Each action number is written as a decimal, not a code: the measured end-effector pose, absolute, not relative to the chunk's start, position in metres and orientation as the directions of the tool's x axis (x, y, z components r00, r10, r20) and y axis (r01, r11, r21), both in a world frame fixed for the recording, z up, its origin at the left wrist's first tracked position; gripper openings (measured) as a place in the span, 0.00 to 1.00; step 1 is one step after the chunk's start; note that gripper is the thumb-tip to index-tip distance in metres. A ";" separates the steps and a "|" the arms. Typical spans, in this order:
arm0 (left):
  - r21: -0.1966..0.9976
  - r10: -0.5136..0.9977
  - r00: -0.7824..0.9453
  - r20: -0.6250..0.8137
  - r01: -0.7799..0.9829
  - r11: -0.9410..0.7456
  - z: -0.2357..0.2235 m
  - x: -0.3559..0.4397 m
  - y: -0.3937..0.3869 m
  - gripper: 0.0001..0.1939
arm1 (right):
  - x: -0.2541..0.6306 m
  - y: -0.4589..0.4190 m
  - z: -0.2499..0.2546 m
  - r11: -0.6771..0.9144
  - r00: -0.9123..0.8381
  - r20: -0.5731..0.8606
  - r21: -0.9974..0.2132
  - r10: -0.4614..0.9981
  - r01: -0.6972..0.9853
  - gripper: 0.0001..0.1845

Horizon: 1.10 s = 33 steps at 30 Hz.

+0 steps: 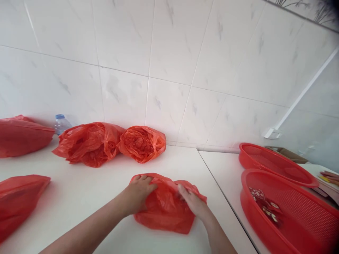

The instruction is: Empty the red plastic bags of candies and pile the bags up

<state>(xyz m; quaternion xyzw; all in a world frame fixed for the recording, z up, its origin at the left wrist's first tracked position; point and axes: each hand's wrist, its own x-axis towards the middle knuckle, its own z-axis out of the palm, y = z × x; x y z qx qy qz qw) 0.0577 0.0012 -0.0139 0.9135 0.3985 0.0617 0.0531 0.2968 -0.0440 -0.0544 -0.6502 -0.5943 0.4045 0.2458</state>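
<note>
A red plastic bag (169, 211) lies on the white table in front of me, crumpled along its upper edge. My left hand (139, 192) grips its left side, with the fingertips over the far edge and the thumb on top. At the right end, my right hand (192, 201) holds a fold of the same bag; some of its fingers are hidden by the plastic. Whatever is inside the bag cannot be made out.
Behind it, two bundled red bags (91, 144) (143, 144) rest against the tiled wall. More red bags (23, 135) (18, 201) lie at left, near a clear bottle (62, 124). Red baskets (247, 204) (275, 160) stand at right, the nearer holding small patterned items (266, 206).
</note>
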 end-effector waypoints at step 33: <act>0.307 0.576 0.506 0.641 0.519 -0.798 -0.107 0.006 -0.012 0.19 | 0.354 -0.057 -0.011 0.338 0.189 0.287 -0.865 0.939 -0.370 0.14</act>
